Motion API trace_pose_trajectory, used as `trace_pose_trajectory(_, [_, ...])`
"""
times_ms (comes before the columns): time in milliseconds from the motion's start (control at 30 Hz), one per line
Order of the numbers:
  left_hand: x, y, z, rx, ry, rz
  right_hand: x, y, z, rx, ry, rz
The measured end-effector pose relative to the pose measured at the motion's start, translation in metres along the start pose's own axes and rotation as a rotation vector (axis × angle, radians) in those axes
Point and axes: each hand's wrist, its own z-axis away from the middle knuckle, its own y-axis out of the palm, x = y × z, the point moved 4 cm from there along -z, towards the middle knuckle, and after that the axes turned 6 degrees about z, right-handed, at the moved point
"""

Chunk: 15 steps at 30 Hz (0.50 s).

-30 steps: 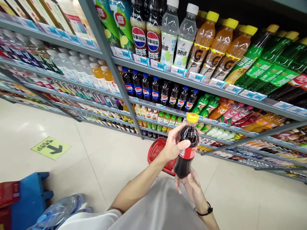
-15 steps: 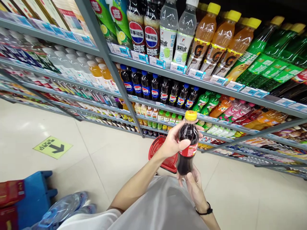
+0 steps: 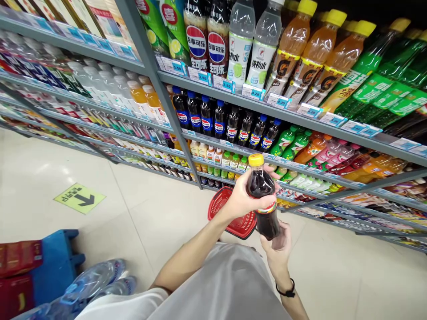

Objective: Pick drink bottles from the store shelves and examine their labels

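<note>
My left hand [image 3: 242, 198] wraps the upper body of a plastic cola bottle [image 3: 262, 185], which has a yellow cap, dark liquid and a red label. The bottle leans with its cap to the left. My right hand [image 3: 276, 244] cups the bottle's lower end from below, with its fingers against the base. A black cord bracelet [image 3: 286, 291] circles my right wrist. A red plastic shopping basket [image 3: 233, 218] shows just below my left hand, partly hidden behind my forearm.
Tall metal shelves [image 3: 276, 111] packed with bottled drinks and price tags run along the far side. A yellow-green arrow sticker [image 3: 79, 198] lies on the tiled floor. At lower left stands a blue crate [image 3: 56, 266] beside wrapped water bottles [image 3: 93, 284] and red packages [image 3: 20, 258].
The bottle has tilted from leaning right to leaning left, and my hands have turned it. My right hand now sits lower, at its base. The view has shifted slightly.
</note>
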Motion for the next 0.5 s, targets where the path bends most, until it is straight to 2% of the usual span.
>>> trace_pose_trajectory(167, [0.006,-0.005,0.001,-0.004,-0.021,0.045,0.018,-0.005,-0.006,-0.201,-0.289,0.155])
trace_pose_trajectory(300, [0.007,-0.005,0.002,0.042,-0.035,0.079,0.024,-0.013,-0.011,-0.28,-0.479,0.291])
trace_pose_trajectory(400, [0.004,-0.003,0.002,0.064,-0.037,0.093,0.021,-0.019,-0.012,-0.309,-0.489,0.326])
trace_pose_trajectory(500, [0.003,-0.004,0.002,-0.007,-0.041,0.086,0.013,-0.019,-0.013,-0.216,-0.334,0.279])
